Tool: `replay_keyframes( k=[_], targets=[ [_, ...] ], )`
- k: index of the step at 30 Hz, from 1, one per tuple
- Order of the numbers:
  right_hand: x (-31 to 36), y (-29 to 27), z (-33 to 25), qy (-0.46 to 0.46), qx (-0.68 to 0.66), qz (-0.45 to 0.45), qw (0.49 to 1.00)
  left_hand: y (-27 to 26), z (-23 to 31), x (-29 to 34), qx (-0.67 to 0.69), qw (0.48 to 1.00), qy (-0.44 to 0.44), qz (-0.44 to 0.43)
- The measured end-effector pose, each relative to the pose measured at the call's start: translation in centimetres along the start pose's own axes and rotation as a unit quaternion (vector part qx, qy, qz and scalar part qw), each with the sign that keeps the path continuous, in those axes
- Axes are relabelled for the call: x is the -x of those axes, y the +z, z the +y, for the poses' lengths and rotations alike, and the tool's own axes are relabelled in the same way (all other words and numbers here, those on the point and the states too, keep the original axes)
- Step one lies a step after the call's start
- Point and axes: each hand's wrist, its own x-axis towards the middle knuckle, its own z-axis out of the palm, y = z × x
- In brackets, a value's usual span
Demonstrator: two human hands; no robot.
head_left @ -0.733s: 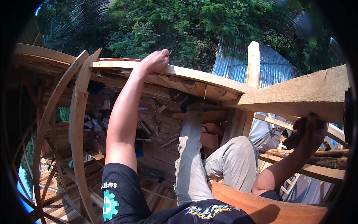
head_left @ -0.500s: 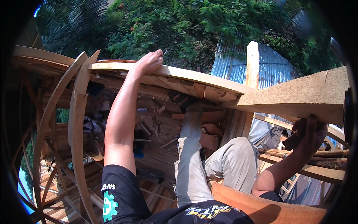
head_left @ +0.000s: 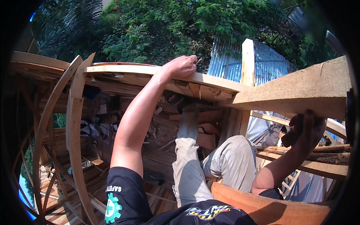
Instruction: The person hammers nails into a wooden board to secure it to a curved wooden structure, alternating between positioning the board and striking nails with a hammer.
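Note:
My left hand (head_left: pixel 181 67) is closed and rests on the top edge of a long curved wooden rail (head_left: pixel 123 69). A thin, short stick-like thing (head_left: pixel 199 60) pokes out from its fingers; its kind is too small to tell. On the right, my right hand (head_left: pixel 309 129) is in shadow under a thick wooden beam (head_left: pixel 300 88), its fingertips touching the beam's lower edge. The fingers are curled, and a dark squarish shape (head_left: pixel 289 138) shows beside the palm; I cannot make out what it is. The rail's right end meets the beam near an upright post (head_left: pixel 247 63).
Curved wooden ribs (head_left: pixel 75 123) stand at the left. Below, wood scraps lie on a plank floor (head_left: pixel 155 131) around my foot. An orange-brown plank (head_left: pixel 258 204) lies close at my lower right. Beyond the rail are corrugated metal sheets (head_left: pixel 270 62) and green bushes (head_left: pixel 165 30).
My left hand has slid right along the rail toward the post, still closed on the thin thing. My right hand stays under the beam. The view has shifted slightly.

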Motion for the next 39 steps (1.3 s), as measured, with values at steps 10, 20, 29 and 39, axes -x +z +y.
replay_keyframes(
  k=[10, 20, 29, 39],
  targets=[
    [0.0, 0.2, 0.1, 0.004, -0.002, 0.013, 1.0, 1.0, 1.4, 0.9, 0.015, 0.999, -0.005, 0.05],
    [-0.1, 0.8, -0.3, 0.004, -0.016, 0.033, 0.999, 1.3, 1.8, 2.0, 0.01, 0.997, 0.02, 0.073],
    [0.0, -0.9, 0.6, 0.009, 0.026, 0.007, 1.0, -2.2, -1.4, 5.5, 0.188, 0.961, -0.005, 0.2],
    [-0.1, -0.1, 0.4, -0.006, 0.025, 0.041, 0.999, 0.5, -3.9, 9.5, 0.337, 0.896, -0.059, 0.283]
  ],
)
